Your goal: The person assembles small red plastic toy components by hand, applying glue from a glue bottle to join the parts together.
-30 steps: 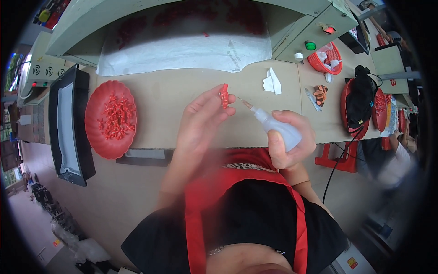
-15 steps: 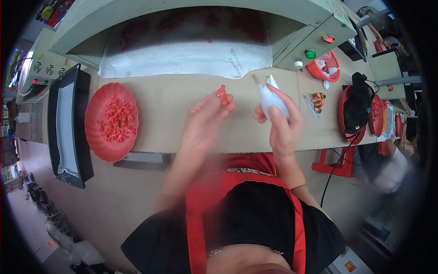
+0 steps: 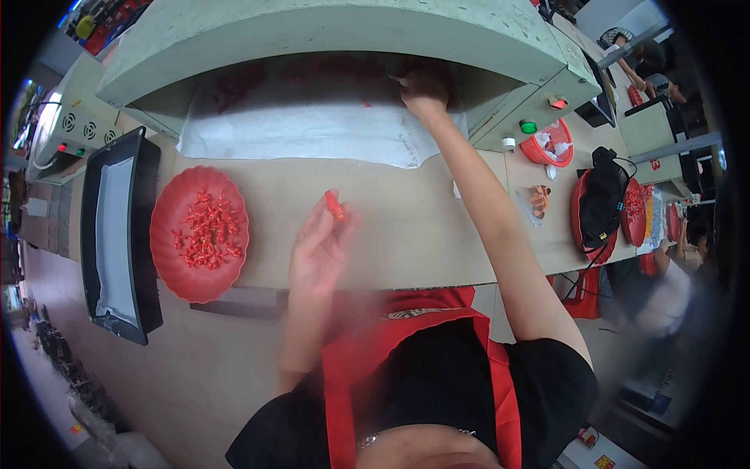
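Observation:
A small red plastic piece [image 3: 334, 205] is pinched in the fingertips of my left hand [image 3: 319, 244], over the table in front of me. My right arm stretches far forward. My right hand [image 3: 426, 94] is inside the shaded opening of the pale green machine [image 3: 344, 31], above the white sheet [image 3: 297, 141]. Its fingers look closed, and a thin pale tip shows at them; what they hold is hidden in shadow. Further red pieces [image 3: 242, 82] lie dimly at the back of the sheet. At my left, a scalloped red tray [image 3: 162, 234] holds a heap of small red pieces.
A long black tray [image 3: 148, 273] with a pale lining stands at the far left. On the right are a red basket [image 3: 527, 148] with white items, a white cap [image 3: 508, 144], brown-orange pieces [image 3: 539, 201] and a black bag [image 3: 600, 203]. People work further right.
My right hand, which held a white squeeze bottle over the table, has reached forward into the machine. My left hand has moved left with the red piece. The view has shifted slightly.

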A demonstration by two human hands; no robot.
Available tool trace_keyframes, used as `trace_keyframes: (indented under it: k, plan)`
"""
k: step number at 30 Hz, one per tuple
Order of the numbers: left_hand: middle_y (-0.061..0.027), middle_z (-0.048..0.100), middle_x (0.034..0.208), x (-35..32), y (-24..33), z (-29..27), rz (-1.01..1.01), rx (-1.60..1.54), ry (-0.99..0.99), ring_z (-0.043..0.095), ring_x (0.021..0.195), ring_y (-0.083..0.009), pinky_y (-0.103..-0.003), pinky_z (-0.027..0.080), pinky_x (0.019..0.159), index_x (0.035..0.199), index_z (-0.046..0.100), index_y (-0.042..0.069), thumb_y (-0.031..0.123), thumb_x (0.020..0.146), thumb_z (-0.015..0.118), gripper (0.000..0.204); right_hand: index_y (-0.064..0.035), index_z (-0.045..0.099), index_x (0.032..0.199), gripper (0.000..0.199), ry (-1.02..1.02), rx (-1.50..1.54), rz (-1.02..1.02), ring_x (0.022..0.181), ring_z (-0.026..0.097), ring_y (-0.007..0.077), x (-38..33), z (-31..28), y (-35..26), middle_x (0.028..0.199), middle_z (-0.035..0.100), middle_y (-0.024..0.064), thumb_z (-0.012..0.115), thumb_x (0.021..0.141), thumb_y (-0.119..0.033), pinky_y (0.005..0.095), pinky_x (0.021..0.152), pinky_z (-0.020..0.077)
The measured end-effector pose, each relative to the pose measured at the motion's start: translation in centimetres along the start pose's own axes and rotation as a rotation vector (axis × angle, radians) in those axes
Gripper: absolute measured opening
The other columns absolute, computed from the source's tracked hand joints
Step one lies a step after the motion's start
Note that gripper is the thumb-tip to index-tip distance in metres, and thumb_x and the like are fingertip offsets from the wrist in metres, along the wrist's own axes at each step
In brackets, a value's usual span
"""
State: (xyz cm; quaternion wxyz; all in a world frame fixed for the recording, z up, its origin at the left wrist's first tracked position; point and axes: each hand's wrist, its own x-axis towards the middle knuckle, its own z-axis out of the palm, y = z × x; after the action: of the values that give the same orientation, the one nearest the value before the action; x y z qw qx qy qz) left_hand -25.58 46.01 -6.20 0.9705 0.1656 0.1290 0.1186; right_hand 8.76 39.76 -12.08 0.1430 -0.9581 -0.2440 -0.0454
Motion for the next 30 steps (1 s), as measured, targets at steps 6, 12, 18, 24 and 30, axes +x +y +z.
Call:
trace_keyframes:
  k: [6, 12, 18, 24, 30]
  plan:
    - [-0.0093, 0.057, 0.106, -0.1, 0.5, -0.6, 0.004, -0.050, -0.010, 0.056, 0.104, -0.0181, -0.033, 0.046, 0.094, 0.120, 0.046, -0.002, 0.009, 0.090, 0.050, 0.032, -0.0113, 0.067, 0.090, 0.026, -0.091, -0.090, -0.022, 0.084, 0.062, 0.0304, 0.2, -0.9, -1.6, 0.094, 0.064, 0.0129, 0.055, 0.079, -0.032, 0.0419, 0.076, 0.0498]
    - [-0.0083, 0.058, 0.104, 0.1, -0.1, 0.2, -0.033, -0.035, -0.019, 0.055, 0.104, -0.0184, -0.036, 0.044, 0.096, 0.118, 0.048, -0.001, 0.008, 0.090, 0.050, 0.030, -0.0168, 0.068, 0.091, 0.027, 0.015, 0.033, -0.114, 0.086, 0.062, 0.0301, 1.3, -0.2, -0.6, 0.095, 0.064, 0.0102, 0.051, 0.081, -0.035, 0.0419, 0.079, 0.0490]
    - [-0.0118, 0.058, 0.104, -0.1, -0.3, 0.4, -0.029, -0.042, 0.007, 0.057, 0.101, -0.0223, -0.033, 0.048, 0.089, 0.118, 0.049, 0.000, 0.008, 0.090, 0.049, 0.029, -0.0115, 0.067, 0.095, 0.029, -0.056, -0.098, -0.189, 0.092, 0.061, 0.0307, 2.7, 0.3, -1.4, 0.098, 0.063, 0.0129, 0.054, 0.079, -0.031, 0.0412, 0.079, 0.0492]
    - [-0.0083, 0.058, 0.104, -0.5, 0.2, 0.3, 0.002, -0.018, 0.018, 0.055, 0.104, -0.0182, -0.035, 0.045, 0.095, 0.117, 0.049, -0.001, 0.008, 0.089, 0.051, 0.029, -0.0102, 0.067, 0.091, 0.020, -0.005, 0.016, -0.215, 0.076, 0.063, 0.0268, -0.2, -1.7, -1.9, 0.090, 0.066, 0.0101, 0.057, 0.078, -0.023, 0.0383, 0.064, 0.0509]
    - [-0.0131, 0.058, 0.106, 0.5, -0.9, 1.0, 0.042, 0.020, 0.049, 0.058, 0.101, -0.0229, -0.030, 0.050, 0.088, 0.117, 0.049, -0.002, 0.008, 0.090, 0.050, 0.029, 0.0012, 0.061, 0.089, 0.013, -0.588, 1.597, 0.125, 0.065, 0.056, 0.0114, -14.9, -10.6, -3.4, 0.079, 0.062, 0.0094, 0.058, 0.081, -0.009, 0.0241, 0.046, 0.0433]
